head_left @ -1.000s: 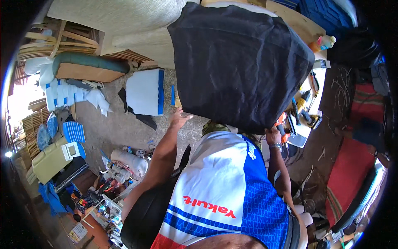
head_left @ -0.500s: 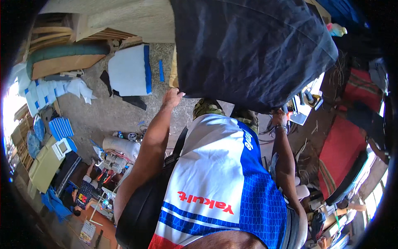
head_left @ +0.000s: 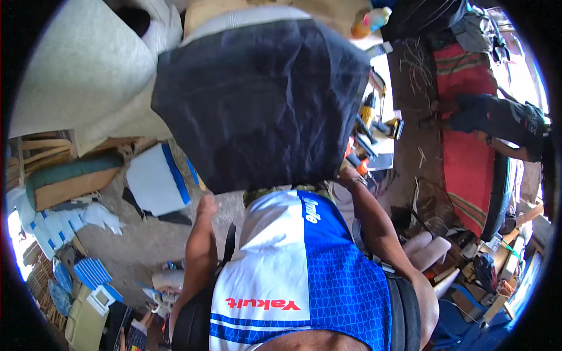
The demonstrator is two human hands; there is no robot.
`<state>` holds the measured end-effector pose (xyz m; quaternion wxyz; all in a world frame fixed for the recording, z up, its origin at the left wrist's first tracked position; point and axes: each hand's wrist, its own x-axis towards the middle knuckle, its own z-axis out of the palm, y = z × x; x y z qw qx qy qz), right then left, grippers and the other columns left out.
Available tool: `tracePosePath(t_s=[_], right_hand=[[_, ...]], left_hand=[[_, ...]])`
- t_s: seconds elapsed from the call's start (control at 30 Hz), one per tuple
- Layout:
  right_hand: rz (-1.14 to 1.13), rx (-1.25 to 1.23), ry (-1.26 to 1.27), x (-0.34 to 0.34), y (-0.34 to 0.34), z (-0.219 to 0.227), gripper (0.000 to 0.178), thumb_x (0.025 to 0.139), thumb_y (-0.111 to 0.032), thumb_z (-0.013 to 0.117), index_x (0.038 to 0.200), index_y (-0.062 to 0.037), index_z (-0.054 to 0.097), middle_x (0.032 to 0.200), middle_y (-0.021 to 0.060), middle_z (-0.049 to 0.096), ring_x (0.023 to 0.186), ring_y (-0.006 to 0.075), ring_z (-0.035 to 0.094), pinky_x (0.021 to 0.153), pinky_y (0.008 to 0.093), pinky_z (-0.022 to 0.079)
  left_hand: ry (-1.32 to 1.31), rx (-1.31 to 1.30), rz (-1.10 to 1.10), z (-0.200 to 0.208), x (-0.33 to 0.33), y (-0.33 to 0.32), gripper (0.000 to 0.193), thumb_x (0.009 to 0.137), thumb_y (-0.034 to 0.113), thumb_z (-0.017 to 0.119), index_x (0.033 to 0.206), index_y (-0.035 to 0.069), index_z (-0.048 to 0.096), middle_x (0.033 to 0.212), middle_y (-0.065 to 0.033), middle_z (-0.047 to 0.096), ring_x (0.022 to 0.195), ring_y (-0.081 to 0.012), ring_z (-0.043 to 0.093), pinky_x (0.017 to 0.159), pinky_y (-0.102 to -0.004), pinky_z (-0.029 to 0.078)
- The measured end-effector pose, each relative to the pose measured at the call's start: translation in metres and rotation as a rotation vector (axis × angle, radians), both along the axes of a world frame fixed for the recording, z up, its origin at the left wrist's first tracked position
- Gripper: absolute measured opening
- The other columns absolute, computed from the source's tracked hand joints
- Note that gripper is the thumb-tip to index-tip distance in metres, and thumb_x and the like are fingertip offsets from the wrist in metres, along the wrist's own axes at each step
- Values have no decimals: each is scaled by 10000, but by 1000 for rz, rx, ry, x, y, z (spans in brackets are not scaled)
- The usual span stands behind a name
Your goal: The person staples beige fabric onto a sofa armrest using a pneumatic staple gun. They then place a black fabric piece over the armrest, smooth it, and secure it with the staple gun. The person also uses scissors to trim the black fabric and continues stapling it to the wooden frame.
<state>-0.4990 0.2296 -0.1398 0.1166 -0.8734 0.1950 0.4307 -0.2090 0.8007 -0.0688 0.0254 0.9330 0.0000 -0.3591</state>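
A wide sheet of black cloth (head_left: 263, 105) spreads out in front of me, wrinkled along its right side. My left hand (head_left: 206, 206) is closed at its near left corner, the fingertips partly lost behind the edge. At the near right corner, my right hand (head_left: 349, 174) grips the hem, with a band round its wrist. Beyond the cloth's far edge shows a strip of whitish ribbed material (head_left: 246, 20). What lies beneath the cloth is mostly hidden.
Yellow-and-black power tools (head_left: 367, 114) lie on a white surface right of the cloth. A bottle (head_left: 372, 22) stands at the far end. White foam (head_left: 155, 178) lies on the floor to the left. At right, another person (head_left: 497, 120) bends over a red striped cloth (head_left: 468, 175).
My view has swung, so the cloth appears farther left and its far edge now shows. The power tools beside it are more exposed. Both hands stay at the near corners.
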Motion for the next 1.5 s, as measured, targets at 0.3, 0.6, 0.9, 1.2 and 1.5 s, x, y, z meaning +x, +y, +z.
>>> tracePosePath(t_s=[0.3, 0.6, 0.9, 1.2, 1.5], right_hand=[[-1132, 646, -1051, 231, -89, 265, 505, 963, -540, 558, 1076, -61, 671, 900, 26, 676, 827, 118, 660, 659, 269, 496], [-1050, 788, -956, 303, -77, 313, 210, 890, -283, 745, 1002, -114, 689, 893, -43, 677, 853, 61, 618, 690, 273, 496], [-1178, 1191, -1216, 321, -78, 315, 267, 907, -27, 676, 1169, -43, 631, 1015, 51, 694, 905, 135, 666, 810, 287, 528], [-1030, 1211, -1142, 328, -94, 322, 321, 878, 37, 668, 1183, -62, 648, 1002, 30, 685, 942, 124, 646, 870, 272, 499], [-871, 1149, -1072, 329, -97, 333, 227, 885, -26, 691, 1111, -33, 697, 1071, 22, 689, 999, 115, 623, 926, 264, 464]], left_hand=[[-59, -1221, 792, 200, 239, -64, 706, 917, 623, 578, 1247, -2, 563, 1207, -112, 630, 1134, -208, 577, 918, -393, 457], [-99, -1285, 445, 270, 265, -144, 266, 862, 226, 781, 999, 33, 660, 902, -22, 664, 771, -94, 606, 727, -284, 516], [-254, -1447, 514, 265, 269, -144, 437, 852, 100, 764, 1197, -22, 524, 951, -85, 691, 861, -141, 655, 796, -296, 533], [-301, -1511, 371, 280, 282, -147, 388, 835, 43, 764, 1139, -11, 528, 890, -64, 672, 812, -119, 631, 778, -254, 504], [-652, -1102, 265, 270, 285, -145, 350, 814, 213, 826, 929, 15, 561, 769, 21, 568, 675, -46, 490, 602, -209, 405]])
